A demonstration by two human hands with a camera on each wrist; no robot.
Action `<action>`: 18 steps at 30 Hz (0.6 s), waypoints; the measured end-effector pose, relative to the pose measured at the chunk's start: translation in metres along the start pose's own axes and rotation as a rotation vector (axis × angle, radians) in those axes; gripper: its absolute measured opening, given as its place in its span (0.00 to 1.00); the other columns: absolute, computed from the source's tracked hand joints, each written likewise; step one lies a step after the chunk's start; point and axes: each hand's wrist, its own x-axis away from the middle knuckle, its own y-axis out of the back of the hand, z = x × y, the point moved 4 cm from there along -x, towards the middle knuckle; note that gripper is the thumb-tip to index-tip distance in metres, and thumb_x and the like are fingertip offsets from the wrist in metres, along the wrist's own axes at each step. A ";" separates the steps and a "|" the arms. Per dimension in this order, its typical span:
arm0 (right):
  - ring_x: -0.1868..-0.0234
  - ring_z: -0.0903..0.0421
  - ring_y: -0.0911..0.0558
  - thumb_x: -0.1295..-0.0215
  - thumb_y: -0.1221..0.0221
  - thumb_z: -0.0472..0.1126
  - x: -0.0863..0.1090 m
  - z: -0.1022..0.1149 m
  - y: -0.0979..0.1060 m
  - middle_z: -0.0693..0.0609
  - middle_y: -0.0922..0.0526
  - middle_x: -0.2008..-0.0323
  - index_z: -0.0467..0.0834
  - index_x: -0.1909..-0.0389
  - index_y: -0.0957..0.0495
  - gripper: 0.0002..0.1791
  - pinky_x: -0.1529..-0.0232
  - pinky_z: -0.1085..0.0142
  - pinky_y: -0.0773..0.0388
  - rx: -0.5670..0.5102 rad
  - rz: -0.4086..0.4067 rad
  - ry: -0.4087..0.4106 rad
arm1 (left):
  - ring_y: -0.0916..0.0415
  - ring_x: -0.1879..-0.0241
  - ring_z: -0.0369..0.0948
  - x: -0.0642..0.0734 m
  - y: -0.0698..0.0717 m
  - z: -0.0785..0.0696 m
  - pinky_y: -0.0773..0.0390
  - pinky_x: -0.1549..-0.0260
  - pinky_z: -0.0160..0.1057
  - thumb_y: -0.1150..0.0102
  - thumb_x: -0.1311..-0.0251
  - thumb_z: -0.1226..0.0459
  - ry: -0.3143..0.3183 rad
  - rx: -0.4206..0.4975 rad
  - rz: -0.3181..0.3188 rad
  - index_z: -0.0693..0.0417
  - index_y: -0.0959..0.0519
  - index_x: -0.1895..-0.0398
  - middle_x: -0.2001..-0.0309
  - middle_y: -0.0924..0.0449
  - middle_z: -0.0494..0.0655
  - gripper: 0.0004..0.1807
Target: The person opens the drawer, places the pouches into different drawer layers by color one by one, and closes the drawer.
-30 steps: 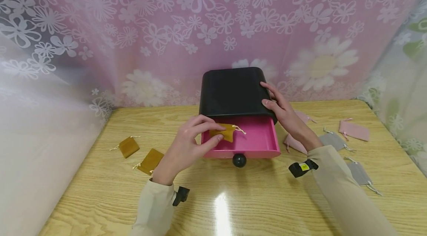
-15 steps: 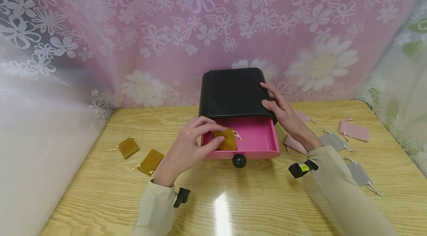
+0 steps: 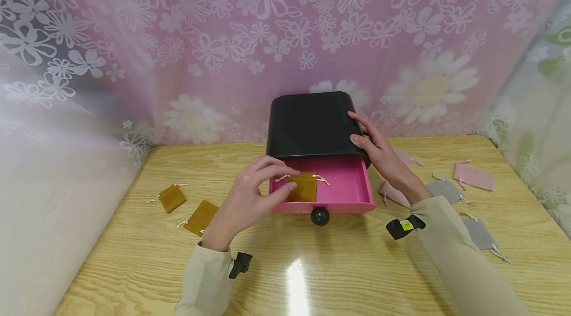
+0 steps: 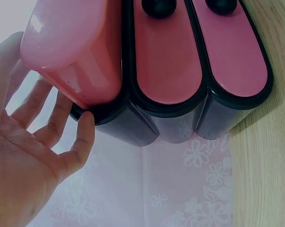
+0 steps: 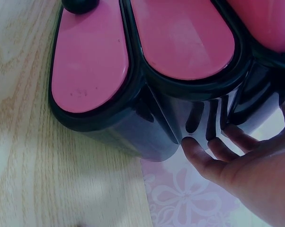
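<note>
A mustard drawstring pouch (image 3: pixel 304 188) lies flat in the pulled-out pink top drawer (image 3: pixel 345 182) of a black cabinet (image 3: pixel 312 125). Its cords spread to both sides. My left hand (image 3: pixel 252 194) hovers over the drawer's left wall, thumb and forefinger apart at the pouch's left edge. From the left wrist view, its other fingers (image 4: pixel 52 127) hang loosely beside the drawer's outer side. My right hand (image 3: pixel 383 152) rests against the cabinet's right side, thumb and forefinger at the top edge. Its fingertips (image 5: pixel 192 144) touch the black side wall in the right wrist view.
Two mustard pouches (image 3: pixel 172 198) lie on the wooden table at left. Grey pouches (image 3: pixel 446 189) and pink pouches (image 3: pixel 475 176) lie at right, near the right forearm. The drawer's black round knob (image 3: pixel 319 216) sticks out forward. Two lower drawers (image 4: pixel 168 56) are closed. A floral curtain (image 3: pixel 267 48) hangs behind.
The mustard pouch, held raised by my left hand a second ago, has come down flat into the drawer and been let go. My right hand has stayed on the cabinet.
</note>
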 end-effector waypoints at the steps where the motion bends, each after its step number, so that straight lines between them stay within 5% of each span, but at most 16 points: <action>1: 0.39 0.67 0.26 0.18 0.57 0.47 0.000 0.000 0.000 0.39 0.41 0.24 0.59 0.17 0.52 0.32 0.45 0.78 0.26 0.000 0.000 0.004 | 0.24 0.49 0.33 0.000 0.001 0.000 0.20 0.50 0.38 0.30 0.37 0.61 0.001 0.005 -0.002 0.46 0.12 0.51 0.52 0.17 0.38 0.11; 11: 0.39 0.63 0.23 0.19 0.57 0.48 0.000 0.003 -0.002 0.41 0.42 0.24 0.61 0.18 0.52 0.33 0.44 0.77 0.26 -0.021 0.013 -0.034 | 0.21 0.47 0.37 0.006 0.010 0.010 0.21 0.43 0.42 0.30 0.37 0.63 0.016 0.076 -0.053 0.48 0.12 0.51 0.52 0.16 0.39 0.12; 18: 0.20 0.47 0.41 0.19 0.56 0.52 -0.001 0.007 -0.003 0.50 0.53 0.17 0.66 0.19 0.50 0.32 0.41 0.78 0.30 -0.006 0.034 -0.083 | 0.22 0.46 0.37 0.012 0.015 0.019 0.21 0.42 0.45 0.31 0.36 0.63 0.071 0.090 -0.069 0.48 0.13 0.49 0.50 0.16 0.38 0.13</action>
